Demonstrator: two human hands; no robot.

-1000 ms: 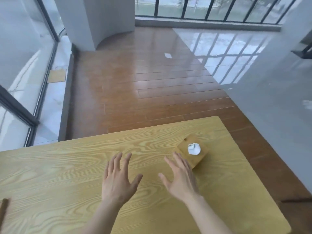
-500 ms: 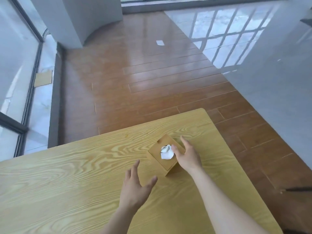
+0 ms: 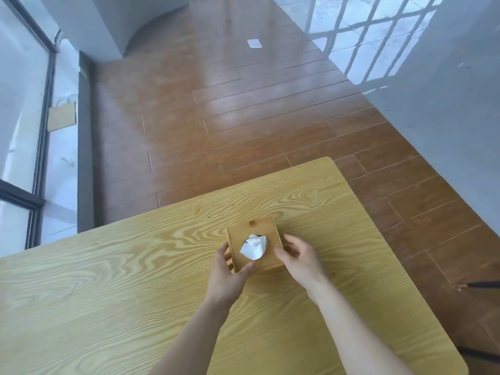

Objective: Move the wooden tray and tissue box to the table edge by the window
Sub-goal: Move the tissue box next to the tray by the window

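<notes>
A square wooden tissue box with a white tissue sticking out of its top stands on the light wood-grain table, toward the far right part. My left hand grips the box's near left corner, thumb on the top edge. My right hand holds the box's right side with its fingers curled against it. No wooden tray is in view.
The table's far edge runs just beyond the box, with brown wooden floor past it. A large window with a dark frame lies to the left. A white scrap of paper lies on the floor far off.
Both hands have gone from hovering open above the table to closing on the tissue box, the right first, then the left. The view has shifted so the box sits nearer centre.
</notes>
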